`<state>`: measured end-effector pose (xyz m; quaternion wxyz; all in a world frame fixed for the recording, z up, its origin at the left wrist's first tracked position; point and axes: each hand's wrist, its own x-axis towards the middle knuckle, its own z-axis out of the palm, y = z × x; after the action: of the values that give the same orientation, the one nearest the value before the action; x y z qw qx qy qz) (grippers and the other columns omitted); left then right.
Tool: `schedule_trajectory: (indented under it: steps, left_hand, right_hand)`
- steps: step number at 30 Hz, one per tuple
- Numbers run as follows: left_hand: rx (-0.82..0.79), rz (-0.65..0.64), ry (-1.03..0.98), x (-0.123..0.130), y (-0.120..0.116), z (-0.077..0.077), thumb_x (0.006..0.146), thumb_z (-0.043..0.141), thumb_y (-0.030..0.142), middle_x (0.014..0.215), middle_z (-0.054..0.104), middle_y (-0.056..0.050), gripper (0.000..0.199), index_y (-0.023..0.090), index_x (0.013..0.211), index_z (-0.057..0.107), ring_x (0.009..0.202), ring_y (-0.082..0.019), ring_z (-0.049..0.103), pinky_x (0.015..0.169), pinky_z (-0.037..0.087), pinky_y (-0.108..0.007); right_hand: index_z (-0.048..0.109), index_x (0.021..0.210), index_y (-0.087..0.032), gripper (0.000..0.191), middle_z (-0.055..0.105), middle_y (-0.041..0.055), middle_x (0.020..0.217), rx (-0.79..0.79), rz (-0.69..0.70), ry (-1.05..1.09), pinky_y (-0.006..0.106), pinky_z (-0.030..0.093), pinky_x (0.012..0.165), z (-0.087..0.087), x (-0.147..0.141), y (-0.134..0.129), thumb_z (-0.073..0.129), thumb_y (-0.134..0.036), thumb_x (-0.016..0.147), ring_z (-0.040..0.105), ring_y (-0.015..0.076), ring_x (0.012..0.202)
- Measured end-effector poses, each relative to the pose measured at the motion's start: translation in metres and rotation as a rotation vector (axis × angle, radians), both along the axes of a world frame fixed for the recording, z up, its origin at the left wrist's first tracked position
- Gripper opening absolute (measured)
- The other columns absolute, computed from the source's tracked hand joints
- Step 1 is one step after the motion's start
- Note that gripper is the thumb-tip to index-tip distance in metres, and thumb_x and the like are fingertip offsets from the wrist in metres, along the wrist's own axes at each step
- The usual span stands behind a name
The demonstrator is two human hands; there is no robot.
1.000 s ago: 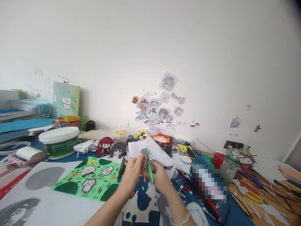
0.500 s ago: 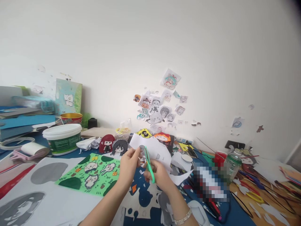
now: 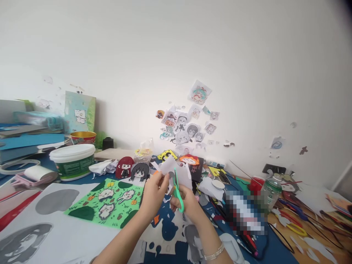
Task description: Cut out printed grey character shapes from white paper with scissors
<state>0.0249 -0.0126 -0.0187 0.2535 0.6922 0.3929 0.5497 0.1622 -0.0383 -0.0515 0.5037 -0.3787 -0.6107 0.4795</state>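
Observation:
My left hand [image 3: 155, 187] pinches a white sheet of paper [image 3: 185, 175] that carries grey printed patches. In my right hand [image 3: 185, 203] is a pair of green-handled scissors [image 3: 178, 196], its blades pointing up against the paper beside my left fingertips. Whether the blades are parted is too small to tell. Below my hands lies a paper sheet with cut-out holes [image 3: 162, 246] on the blue table cover. Left of my left hand is a green sheet with drawn animals [image 3: 106, 201], with a black-haired cut-out figure [image 3: 139, 171] and a red-haired one [image 3: 125, 168] behind it.
A white-lidded tub [image 3: 73, 161] and a tape roller [image 3: 40, 175] stand at the left. To the right are a glass jar [image 3: 271, 190], a red cup [image 3: 257, 186], yellow-handled scissors [image 3: 297, 229], cables and paper scraps. Drawings [image 3: 200, 92] are stuck on the wall behind.
The paper has turned and folded in my left hand, and its wide right part no longer spreads over the table. Both hands and the scissors have shifted slightly right.

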Motion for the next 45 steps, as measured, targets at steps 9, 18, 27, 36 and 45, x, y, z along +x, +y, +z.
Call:
schedule_trajectory:
  steps: [9, 18, 27, 36, 45]
  left_hand:
    - [-0.113, -0.098, -0.023, -0.0014, -0.0007, 0.0047, 0.081, 0.043, 0.043, 0.04, 0.043, 0.007, 0.034, 0.022, 0.055, 0.035, 0.042, -0.012, 0.043, 0.047, 0.032, -0.023]
    - [-0.177, -0.121, -0.085, 0.0014, -0.0042, 0.0058, 0.079, 0.044, 0.041, 0.039, 0.044, 0.006, 0.033, 0.022, 0.055, 0.036, 0.04, -0.011, 0.043, 0.046, 0.032, -0.022]
    - [-0.197, -0.152, -0.089, 0.0014, -0.0009, 0.0032, 0.078, 0.045, 0.042, 0.038, 0.044, 0.007, 0.033, 0.022, 0.055, 0.035, 0.04, -0.012, 0.043, 0.045, 0.032, -0.023]
    - [-0.199, -0.153, -0.073, 0.0011, -0.0029, 0.0058, 0.079, 0.045, 0.043, 0.038, 0.045, 0.006, 0.034, 0.022, 0.054, 0.033, 0.04, -0.012, 0.043, 0.046, 0.033, -0.024]
    - [-0.197, -0.169, -0.067, 0.0012, -0.0021, 0.0057, 0.078, 0.045, 0.042, 0.038, 0.044, 0.007, 0.033, 0.023, 0.054, 0.034, 0.039, -0.012, 0.043, 0.045, 0.033, -0.023]
  right_hand:
    - [0.052, 0.082, -0.016, 0.043, 0.052, -0.0052, 0.05, -0.004, -0.035, -0.034, 0.023, 0.04, 0.046, 0.0062, 0.0, -0.004, 0.073, -0.046, 0.061, 0.049, 0.01, 0.044]
    - [0.052, 0.082, -0.016, 0.045, 0.052, -0.0044, 0.052, 0.028, -0.025, -0.026, 0.024, 0.041, 0.047, 0.0048, 0.0004, -0.0014, 0.071, -0.051, 0.062, 0.049, 0.0101, 0.045]
    - [0.052, 0.084, -0.016, 0.046, 0.053, -0.0038, 0.053, 0.071, -0.032, 0.011, 0.023, 0.039, 0.047, 0.0012, -0.0003, 0.0012, 0.07, -0.052, 0.062, 0.048, 0.0104, 0.046]
    - [0.051, 0.083, -0.017, 0.039, 0.054, -0.0044, 0.054, 0.062, -0.043, -0.026, 0.023, 0.038, 0.049, 0.0037, -0.0001, -0.001, 0.072, -0.043, 0.063, 0.047, 0.0098, 0.047]
    - [0.051, 0.083, -0.016, 0.037, 0.052, -0.0049, 0.053, 0.078, -0.06, -0.034, 0.022, 0.038, 0.047, 0.0021, 0.0008, -0.0006, 0.071, -0.041, 0.065, 0.047, 0.0097, 0.047]
